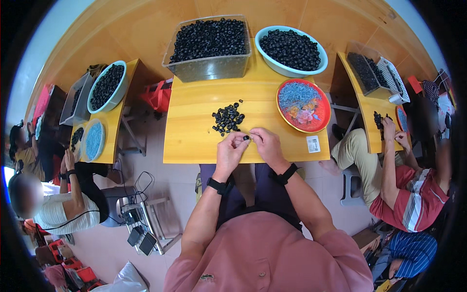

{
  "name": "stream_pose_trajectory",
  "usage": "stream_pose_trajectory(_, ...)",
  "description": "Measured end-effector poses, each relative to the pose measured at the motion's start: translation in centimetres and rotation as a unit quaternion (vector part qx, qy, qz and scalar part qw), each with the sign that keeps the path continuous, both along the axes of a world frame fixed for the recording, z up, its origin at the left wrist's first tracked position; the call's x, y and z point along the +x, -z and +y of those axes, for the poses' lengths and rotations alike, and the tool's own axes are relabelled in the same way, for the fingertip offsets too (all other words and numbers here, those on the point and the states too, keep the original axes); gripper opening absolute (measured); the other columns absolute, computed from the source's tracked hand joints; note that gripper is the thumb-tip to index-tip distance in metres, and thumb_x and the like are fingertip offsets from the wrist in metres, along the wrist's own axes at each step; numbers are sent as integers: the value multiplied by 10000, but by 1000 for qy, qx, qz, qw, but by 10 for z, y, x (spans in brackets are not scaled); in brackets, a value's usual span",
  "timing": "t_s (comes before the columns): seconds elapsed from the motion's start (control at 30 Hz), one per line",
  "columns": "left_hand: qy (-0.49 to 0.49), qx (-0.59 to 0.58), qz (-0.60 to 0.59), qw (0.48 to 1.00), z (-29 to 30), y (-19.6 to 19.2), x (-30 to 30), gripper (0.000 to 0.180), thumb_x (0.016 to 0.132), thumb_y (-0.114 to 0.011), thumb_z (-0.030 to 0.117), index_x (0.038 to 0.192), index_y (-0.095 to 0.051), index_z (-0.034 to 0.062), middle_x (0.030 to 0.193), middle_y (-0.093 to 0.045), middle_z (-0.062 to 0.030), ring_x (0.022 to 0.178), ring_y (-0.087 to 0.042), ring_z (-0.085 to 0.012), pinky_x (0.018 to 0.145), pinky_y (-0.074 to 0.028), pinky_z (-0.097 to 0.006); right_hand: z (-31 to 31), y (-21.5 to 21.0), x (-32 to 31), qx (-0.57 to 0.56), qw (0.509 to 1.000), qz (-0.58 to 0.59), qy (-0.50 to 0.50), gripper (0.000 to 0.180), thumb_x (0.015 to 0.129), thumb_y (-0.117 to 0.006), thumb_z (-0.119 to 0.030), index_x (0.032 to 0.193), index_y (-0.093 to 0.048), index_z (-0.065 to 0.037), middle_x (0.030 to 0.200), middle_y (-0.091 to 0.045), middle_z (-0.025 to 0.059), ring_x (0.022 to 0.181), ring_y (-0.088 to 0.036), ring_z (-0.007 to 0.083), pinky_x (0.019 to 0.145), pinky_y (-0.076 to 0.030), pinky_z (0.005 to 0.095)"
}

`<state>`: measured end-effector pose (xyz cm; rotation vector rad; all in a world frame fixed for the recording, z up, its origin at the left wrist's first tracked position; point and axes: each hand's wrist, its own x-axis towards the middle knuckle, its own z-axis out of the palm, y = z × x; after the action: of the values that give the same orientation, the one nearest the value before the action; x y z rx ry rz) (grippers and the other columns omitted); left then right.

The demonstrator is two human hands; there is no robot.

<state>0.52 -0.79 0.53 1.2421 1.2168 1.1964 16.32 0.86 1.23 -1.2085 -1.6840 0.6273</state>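
At the far left, another person sat at a neighbouring bench with a teal bowl [106, 85] of black rings and a round dish of blue bits [93, 139]; that work was apart from the person I was watching.

On the yellow surface [194, 141] in the middle, the left hand [230, 152] was closed in a pinch, its fingers [242, 139] grasping a small black ring [246, 137] just above the near edge. The right hand [266, 145] met it from the other side, fingertips drawn together and touching the same ring; whether they held a tiny blue piece against it I could not tell. Both hands were clenched on the work, neither released.

Just beyond the hands lay a small loose pile of black rings [227, 118], well short of the stores behind it: a clear tub [209, 68] heaped with black rings and, to its right, a light blue bowl [292, 48] also full. A red plate [304, 105] of small blue parts sat to the right of the pile, still well covered.

I judged the job to be far from over: one ring was in hand, a handful waited on the surface, and the bulk containers looked hardly touched. I could not tell which container, if any, took finished pieces.

At the far right another person's hands worked over a similar pile on a separate bench.
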Motion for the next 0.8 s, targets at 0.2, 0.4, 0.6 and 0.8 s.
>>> stream_pose_trajectory(0.2, -2, 10, 49, 999, -1, -3, 2, 171, 914, -729, 30, 1064, -660, -14, 866, -689, -4, 752, -605, -45, 704, -509, -215, -2, -1, 2, -4, 1000, -19, -4, 83, 905, -664, -71, 960, -663, -9, 896, -704, 166, 843, -691, 347, 739, -539, 419)
stream_pose_trajectory(0.4, -19, 29, 70, 997, -1, -5, 5, 169, 910, -739, 49, 1046, -667, -21, 851, -704, -16, 743, -610, -47, 697, -515, -226, 0, 0, 2, 16, 1000, -13, -4, 88, 916, -655, -78, 968, -675, -9, 896, -703, 158, 843, -685, 346, 743, -536, 415)
stream_pose_trajectory(0.6, -50, 58, 88, 993, -1, -4, 7, 156, 892, -735, 47, 1025, -676, -10, 827, -732, -82, 719, -681, -109, 676, -544, -265, -4, -10, 3, 59, 997, -18, -43, 105, 919, -651, -75, 983, -701, -9, 881, -690, 140, 821, -666, 334, 732, -529, 394)
stream_pose_trajectory(0.8, -49, 68, 86, 993, -1, -5, 6, 160, 891, -739, 52, 1025, -674, -7, 807, -722, -88, 694, -667, -112, 659, -539, -270, -3, -10, 1, 51, 998, 0, -40, 97, 907, -670, -63, 967, -700, 6, 856, -686, 127, 779, -671, 293, 699, -529, 362)
